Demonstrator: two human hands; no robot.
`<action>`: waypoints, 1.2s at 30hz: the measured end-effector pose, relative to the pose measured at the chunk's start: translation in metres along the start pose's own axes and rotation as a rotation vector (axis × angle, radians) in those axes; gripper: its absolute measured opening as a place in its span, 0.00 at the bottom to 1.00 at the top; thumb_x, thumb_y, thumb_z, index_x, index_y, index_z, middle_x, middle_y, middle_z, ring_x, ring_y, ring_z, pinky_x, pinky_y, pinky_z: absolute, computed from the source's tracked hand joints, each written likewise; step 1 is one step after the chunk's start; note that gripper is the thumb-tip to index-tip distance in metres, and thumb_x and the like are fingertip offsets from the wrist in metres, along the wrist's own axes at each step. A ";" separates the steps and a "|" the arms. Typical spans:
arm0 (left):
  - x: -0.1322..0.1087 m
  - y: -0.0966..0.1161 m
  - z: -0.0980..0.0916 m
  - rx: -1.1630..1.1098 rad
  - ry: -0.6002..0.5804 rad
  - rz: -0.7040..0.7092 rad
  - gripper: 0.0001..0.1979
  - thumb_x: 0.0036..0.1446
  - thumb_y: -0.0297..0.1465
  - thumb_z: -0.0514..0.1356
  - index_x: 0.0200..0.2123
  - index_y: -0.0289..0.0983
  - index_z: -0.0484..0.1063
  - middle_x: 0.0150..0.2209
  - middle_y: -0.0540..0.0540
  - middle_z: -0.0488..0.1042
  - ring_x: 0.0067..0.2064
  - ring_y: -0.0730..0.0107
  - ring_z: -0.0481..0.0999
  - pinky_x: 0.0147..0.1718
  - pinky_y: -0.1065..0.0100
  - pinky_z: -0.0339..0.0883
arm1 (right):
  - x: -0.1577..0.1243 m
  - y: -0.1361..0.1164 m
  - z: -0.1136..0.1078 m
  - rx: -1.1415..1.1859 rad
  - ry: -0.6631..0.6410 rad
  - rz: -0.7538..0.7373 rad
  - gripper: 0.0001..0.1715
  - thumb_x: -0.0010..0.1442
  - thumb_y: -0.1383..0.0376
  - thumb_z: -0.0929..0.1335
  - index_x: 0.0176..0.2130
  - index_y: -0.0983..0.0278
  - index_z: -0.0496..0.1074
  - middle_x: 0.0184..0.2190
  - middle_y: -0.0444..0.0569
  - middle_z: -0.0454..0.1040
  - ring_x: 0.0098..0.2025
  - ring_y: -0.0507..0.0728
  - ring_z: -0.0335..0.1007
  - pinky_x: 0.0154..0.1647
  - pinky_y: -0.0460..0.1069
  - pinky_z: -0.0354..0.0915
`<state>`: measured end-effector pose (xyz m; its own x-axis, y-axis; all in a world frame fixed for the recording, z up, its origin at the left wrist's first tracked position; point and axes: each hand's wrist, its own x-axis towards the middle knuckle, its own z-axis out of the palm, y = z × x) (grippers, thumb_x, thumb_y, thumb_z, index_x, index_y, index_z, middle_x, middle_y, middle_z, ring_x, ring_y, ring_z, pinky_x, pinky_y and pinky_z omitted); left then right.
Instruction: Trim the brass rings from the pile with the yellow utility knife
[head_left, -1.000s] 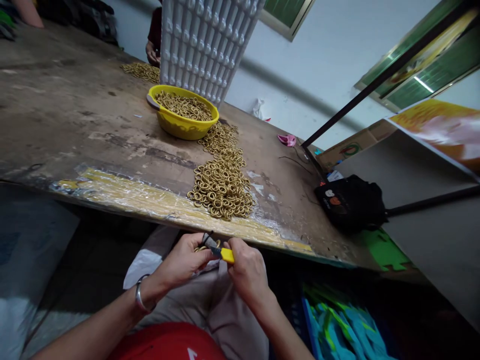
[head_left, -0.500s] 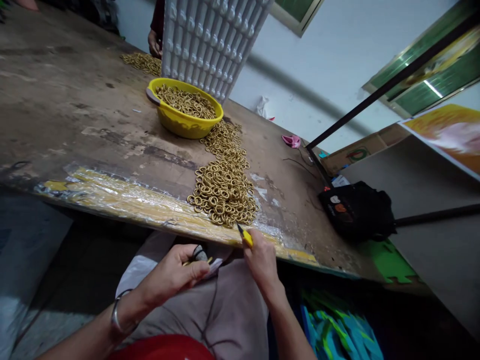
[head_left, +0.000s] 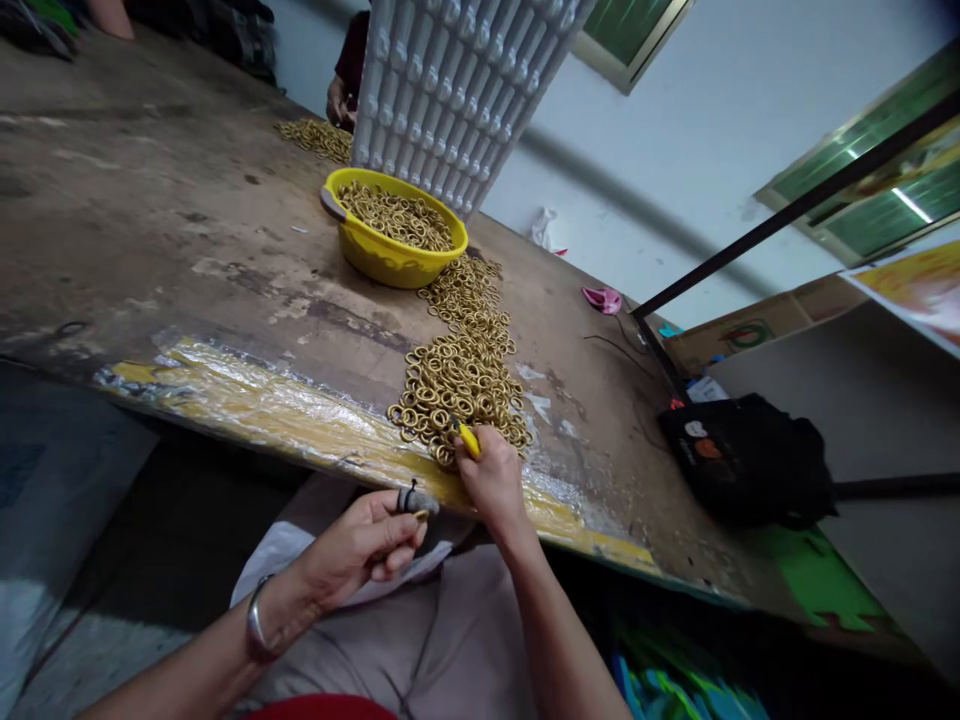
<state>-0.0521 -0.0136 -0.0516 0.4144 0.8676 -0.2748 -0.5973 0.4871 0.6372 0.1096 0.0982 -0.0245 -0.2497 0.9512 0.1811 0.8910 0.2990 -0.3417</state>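
My right hand is closed around a small yellow-handled tool whose tip pokes into the near edge of a pile of brass rings on the worn wooden table. Over my lap, my left hand is closed, pinching a small dark bundle with a few brass rings; a thin dark cord hangs from it. A yellow bowl filled with more brass rings stands behind the pile.
A white ribbed plastic crate stands behind the bowl. Another person's hand rests by a second ring heap at the far edge. A black bag lies at right, a pink object beyond it. Taped plastic covers the table's front edge.
My right hand left my left hand and reached forward with the yellow tool to the ring pile. My left hand stayed over my lap with its bundle.
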 end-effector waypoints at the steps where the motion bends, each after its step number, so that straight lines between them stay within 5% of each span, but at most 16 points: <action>1: 0.000 0.000 -0.001 -0.020 -0.013 -0.008 0.14 0.54 0.38 0.66 0.30 0.32 0.69 0.23 0.53 0.61 0.19 0.84 0.52 0.15 0.77 0.44 | 0.000 0.002 -0.002 0.052 -0.006 0.018 0.09 0.60 0.63 0.65 0.29 0.63 0.69 0.25 0.46 0.71 0.26 0.54 0.63 0.28 0.47 0.53; 15: -0.009 -0.008 0.001 -0.176 -0.153 -0.017 0.12 0.49 0.29 0.70 0.37 0.31 0.74 0.25 0.50 0.65 0.21 0.83 0.58 0.17 0.78 0.48 | -0.012 0.024 -0.034 0.181 0.068 0.070 0.12 0.57 0.60 0.63 0.30 0.64 0.71 0.23 0.45 0.70 0.26 0.54 0.63 0.30 0.47 0.56; 22: -0.015 -0.009 0.003 -0.104 -0.148 -0.042 0.10 0.49 0.30 0.68 0.33 0.29 0.76 0.26 0.46 0.71 0.22 0.81 0.66 0.19 0.79 0.58 | -0.025 0.022 -0.042 0.486 0.061 0.147 0.11 0.54 0.58 0.68 0.29 0.64 0.70 0.20 0.41 0.64 0.23 0.51 0.57 0.26 0.46 0.54; 31: -0.017 -0.009 0.008 -0.155 0.015 -0.051 0.09 0.53 0.31 0.65 0.34 0.30 0.76 0.33 0.41 0.76 0.30 0.72 0.76 0.21 0.78 0.65 | -0.061 0.006 -0.056 1.001 -0.132 0.328 0.19 0.51 0.54 0.73 0.34 0.65 0.70 0.15 0.36 0.59 0.16 0.47 0.49 0.17 0.43 0.48; 36: -0.015 -0.003 0.021 -0.077 0.050 0.057 0.12 0.52 0.34 0.68 0.29 0.33 0.70 0.21 0.52 0.68 0.18 0.81 0.64 0.13 0.81 0.56 | -0.083 -0.005 -0.054 1.036 -0.216 0.281 0.17 0.52 0.54 0.73 0.33 0.64 0.71 0.17 0.37 0.61 0.18 0.47 0.51 0.17 0.43 0.51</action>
<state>-0.0418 -0.0304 -0.0342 0.3446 0.8972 -0.2763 -0.6708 0.4412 0.5961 0.1463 0.0141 0.0120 -0.2392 0.9584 -0.1554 0.2010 -0.1078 -0.9737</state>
